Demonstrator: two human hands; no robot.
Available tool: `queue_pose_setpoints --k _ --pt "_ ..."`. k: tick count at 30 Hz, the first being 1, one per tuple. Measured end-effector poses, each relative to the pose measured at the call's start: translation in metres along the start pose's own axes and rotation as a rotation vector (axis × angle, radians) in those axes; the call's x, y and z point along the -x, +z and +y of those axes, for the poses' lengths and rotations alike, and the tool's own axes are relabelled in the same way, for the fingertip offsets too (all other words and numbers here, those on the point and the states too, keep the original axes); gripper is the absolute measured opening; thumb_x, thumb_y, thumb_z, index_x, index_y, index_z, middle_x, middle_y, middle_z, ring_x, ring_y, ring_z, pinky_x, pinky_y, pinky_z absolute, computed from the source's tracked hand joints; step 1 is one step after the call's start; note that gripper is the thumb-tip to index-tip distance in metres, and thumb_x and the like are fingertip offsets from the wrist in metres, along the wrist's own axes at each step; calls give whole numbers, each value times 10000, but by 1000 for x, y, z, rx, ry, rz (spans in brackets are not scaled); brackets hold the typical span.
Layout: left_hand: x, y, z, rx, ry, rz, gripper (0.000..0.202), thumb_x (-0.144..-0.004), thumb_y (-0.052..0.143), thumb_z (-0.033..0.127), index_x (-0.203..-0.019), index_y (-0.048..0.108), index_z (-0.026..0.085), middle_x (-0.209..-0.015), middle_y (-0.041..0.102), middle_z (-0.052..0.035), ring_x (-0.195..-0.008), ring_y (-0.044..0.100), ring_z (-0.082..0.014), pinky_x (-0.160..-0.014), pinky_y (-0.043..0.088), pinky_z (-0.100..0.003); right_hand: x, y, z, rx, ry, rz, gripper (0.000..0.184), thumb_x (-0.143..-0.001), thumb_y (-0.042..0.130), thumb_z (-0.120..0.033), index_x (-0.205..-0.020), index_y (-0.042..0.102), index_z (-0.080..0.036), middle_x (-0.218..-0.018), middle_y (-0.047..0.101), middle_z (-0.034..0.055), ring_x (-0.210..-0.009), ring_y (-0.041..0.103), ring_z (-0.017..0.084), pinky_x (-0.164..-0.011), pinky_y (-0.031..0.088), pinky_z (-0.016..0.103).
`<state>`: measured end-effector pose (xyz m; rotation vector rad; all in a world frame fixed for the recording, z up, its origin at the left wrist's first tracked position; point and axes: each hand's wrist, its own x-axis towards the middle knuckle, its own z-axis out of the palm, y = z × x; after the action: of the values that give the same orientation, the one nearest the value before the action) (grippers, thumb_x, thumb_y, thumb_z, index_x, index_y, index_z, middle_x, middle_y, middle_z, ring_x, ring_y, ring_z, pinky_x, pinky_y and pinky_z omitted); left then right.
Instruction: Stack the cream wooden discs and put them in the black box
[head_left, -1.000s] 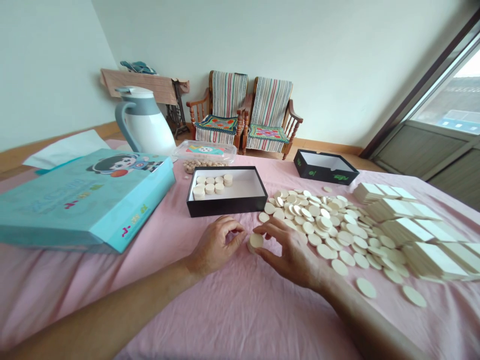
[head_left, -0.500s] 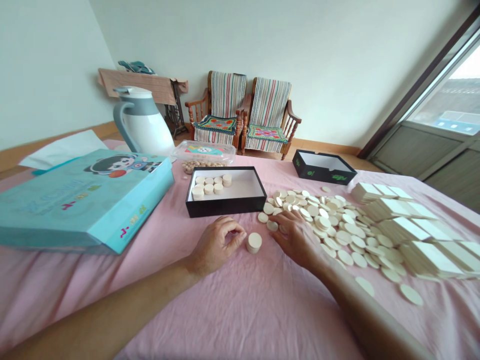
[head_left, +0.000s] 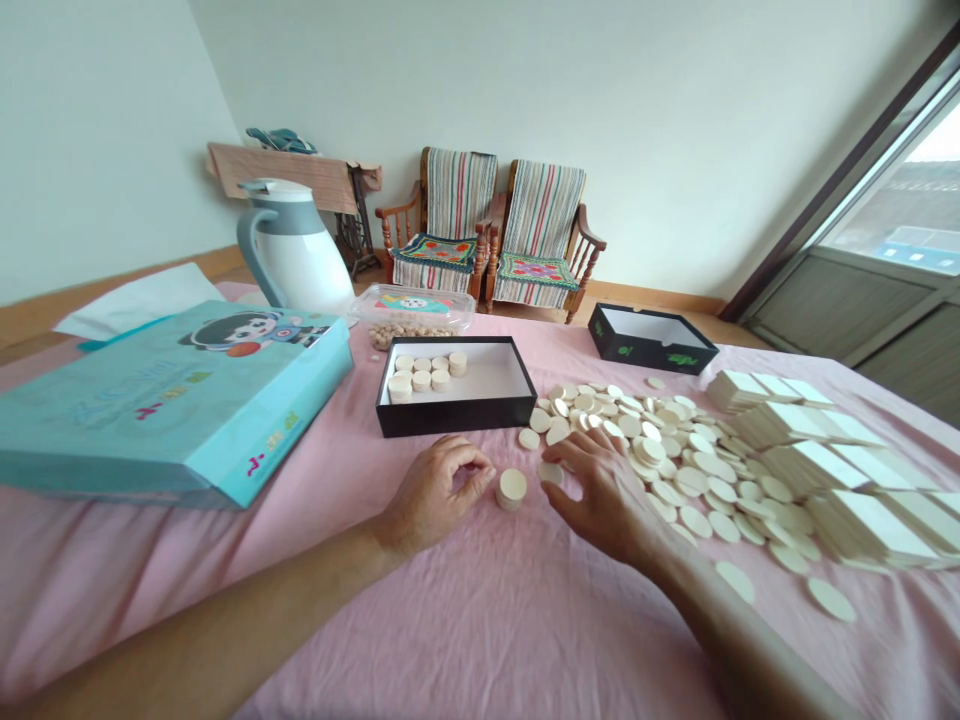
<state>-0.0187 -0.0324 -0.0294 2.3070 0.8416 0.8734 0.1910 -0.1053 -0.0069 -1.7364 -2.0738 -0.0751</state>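
A small stack of cream round discs (head_left: 512,489) stands on the pink tablecloth (head_left: 465,620) between my hands. My left hand (head_left: 431,495) rests just left of the stack, fingers curled loosely with nothing in them. My right hand (head_left: 600,490) lies flat, fingers apart, at the near edge of a wide heap of loose discs (head_left: 675,450), its fingertips on a single disc (head_left: 551,473). A black box with a white inside (head_left: 454,385) sits beyond the stack and holds several short disc stacks (head_left: 424,370).
A light blue gift box (head_left: 172,400) lies at the left, a white and grey jug (head_left: 289,245) and a clear plastic tub (head_left: 412,310) behind it. A second black box (head_left: 649,338) and piles of white cards (head_left: 825,460) are at the right. Two striped chairs stand by the far wall.
My right hand left the small stack, reached into the heap of loose discs, and has drawn back toward the stack over one disc. My left hand stayed put.
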Motion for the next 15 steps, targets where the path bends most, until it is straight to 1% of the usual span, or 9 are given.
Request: queue_pose_setpoints --k 2,4,6,8,10,12,15 --pt "0 0 -1 -1 -2 -1 167 -875 521 251 -788 640 171 -797 634 -38 -806 579 -163 -733 454 -270 2 -1 -3 -20 -20 -23 71 -777 591 -246 -838 602 -212 -831 622 51 -834 517 231 -791 349 401" --pt "0 0 -1 -3 -3 5 160 -872 529 249 -789 641 170 -798 635 -37 -800 580 -160 -728 452 -267 3 -2 -1 -43 -18 -35 73 -792 587 -263 -843 612 -217 -836 626 48 -833 523 229 -787 358 396" --pt "0 0 -1 -3 -3 8 168 -874 530 257 -787 641 166 -790 635 -37 -791 580 -158 -724 451 -267 2 -5 9 -60 26 -4 82 -814 566 -267 -849 623 -220 -844 629 47 -836 526 224 -767 374 378" --pt "0 0 0 1 0 6 181 -877 526 263 -780 641 163 -781 633 -37 -787 578 -158 -723 452 -268 0 -8 25 -59 91 63 98 -825 541 -235 -864 629 -215 -862 629 48 -857 530 221 -761 390 362" --pt "0 0 0 3 1 2 186 -879 522 263 -778 640 162 -782 632 -37 -787 578 -157 -723 454 -269 0 -11 40 -47 132 104 123 -805 554 -211 -903 628 -208 -898 627 50 -879 536 221 -767 404 356" --pt "-1 0 1 4 6 3 182 -877 523 258 -774 639 163 -780 633 -36 -784 579 -157 -719 457 -269 0 -12 50 -38 138 73 170 -778 586 -215 -941 631 -204 -938 623 55 -894 540 225 -768 416 355" --pt "-1 0 1 1 10 6 169 -869 527 247 -767 635 166 -775 635 -37 -781 583 -160 -715 461 -269 2 -11 50 -34 123 -29 227 -771 599 -223 -994 642 -208 -970 613 64 -902 547 225 -772 426 355"
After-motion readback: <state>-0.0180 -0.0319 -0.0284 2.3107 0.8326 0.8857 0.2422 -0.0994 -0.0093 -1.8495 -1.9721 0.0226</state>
